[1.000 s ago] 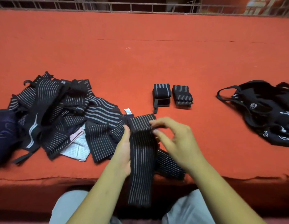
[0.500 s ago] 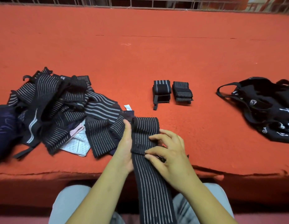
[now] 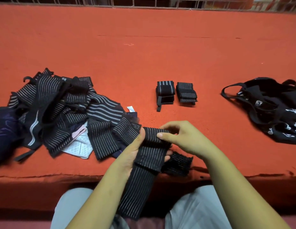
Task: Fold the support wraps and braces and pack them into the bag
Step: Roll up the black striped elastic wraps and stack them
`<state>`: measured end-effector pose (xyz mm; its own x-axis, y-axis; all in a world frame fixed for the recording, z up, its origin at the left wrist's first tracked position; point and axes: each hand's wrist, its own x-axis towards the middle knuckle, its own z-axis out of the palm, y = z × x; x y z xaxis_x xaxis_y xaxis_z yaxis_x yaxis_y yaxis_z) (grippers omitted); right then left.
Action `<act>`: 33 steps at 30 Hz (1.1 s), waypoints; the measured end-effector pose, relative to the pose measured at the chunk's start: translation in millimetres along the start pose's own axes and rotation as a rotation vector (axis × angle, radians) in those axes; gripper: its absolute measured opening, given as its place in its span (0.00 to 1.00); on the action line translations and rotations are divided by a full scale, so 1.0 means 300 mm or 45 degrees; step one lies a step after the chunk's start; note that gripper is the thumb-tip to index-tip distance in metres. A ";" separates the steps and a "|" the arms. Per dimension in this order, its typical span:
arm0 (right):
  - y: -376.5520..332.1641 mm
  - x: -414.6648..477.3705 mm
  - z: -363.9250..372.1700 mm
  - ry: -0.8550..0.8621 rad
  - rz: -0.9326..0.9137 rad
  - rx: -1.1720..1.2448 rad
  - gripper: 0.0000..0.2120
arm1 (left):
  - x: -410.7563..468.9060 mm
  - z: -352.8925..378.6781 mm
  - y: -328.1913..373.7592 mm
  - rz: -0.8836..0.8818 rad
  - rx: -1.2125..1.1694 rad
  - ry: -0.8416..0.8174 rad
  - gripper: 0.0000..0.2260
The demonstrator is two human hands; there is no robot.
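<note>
A long black wrap with thin grey stripes (image 3: 144, 179) lies across my left hand (image 3: 130, 154), which cups it from below at the table's front edge. My right hand (image 3: 182, 138) pinches the wrap's folded top end between thumb and fingers. The wrap's free tail hangs down over my lap. A loose pile of striped wraps and braces (image 3: 61, 113) lies to the left. Two folded wraps (image 3: 165, 93) (image 3: 186, 93) sit side by side in the middle. The black bag (image 3: 268, 109) with white print lies at the right, its handles spread.
The table has an orange felt cover (image 3: 144, 47); its front edge runs just below my hands. A metal grid fence (image 3: 144, 2) lines the far side. A dark blue item (image 3: 5, 129) lies at the far left. My knees in grey trousers show below.
My right hand has lifted from pressing the wrap flat and now pinches its top end. The left hand has turned palm-up beneath the wrap, and another fold has formed.
</note>
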<state>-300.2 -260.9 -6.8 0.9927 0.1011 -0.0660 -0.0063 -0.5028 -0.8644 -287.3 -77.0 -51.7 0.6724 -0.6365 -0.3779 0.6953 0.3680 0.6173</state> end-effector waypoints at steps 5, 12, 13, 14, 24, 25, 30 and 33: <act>-0.018 -0.033 0.037 0.242 -0.374 -0.287 0.14 | 0.025 0.000 0.005 0.055 -0.147 0.115 0.34; 0.071 -0.080 0.189 0.254 -0.569 -0.721 0.12 | 0.057 0.004 0.010 0.166 -0.158 0.234 0.35; 0.072 -0.078 0.195 0.314 -0.596 -0.710 0.10 | 0.056 0.009 0.008 0.165 -0.146 0.273 0.35; 0.070 -0.077 0.200 0.351 -0.611 -0.682 0.08 | 0.061 -0.004 0.002 0.169 -0.135 0.312 0.35; 0.073 -0.066 0.207 0.623 -0.421 -0.470 0.06 | 0.042 -0.010 -0.035 0.032 0.031 0.180 0.35; 0.077 -0.062 0.204 0.656 -0.396 -0.478 0.06 | 0.033 -0.003 -0.041 0.031 0.020 0.110 0.29; 0.093 -0.042 0.180 0.683 -0.303 -0.466 0.03 | 0.030 -0.035 -0.056 0.031 0.240 0.085 0.11; 0.098 -0.023 0.148 0.691 -0.245 -0.358 0.04 | 0.030 -0.055 -0.069 0.028 0.317 0.161 0.09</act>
<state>-312.5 -238.3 -53.8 0.8931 -0.2004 0.4028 0.1365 -0.7324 -0.6670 -291.4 -79.2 -79.2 0.7238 -0.5348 -0.4360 0.6068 0.1927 0.7711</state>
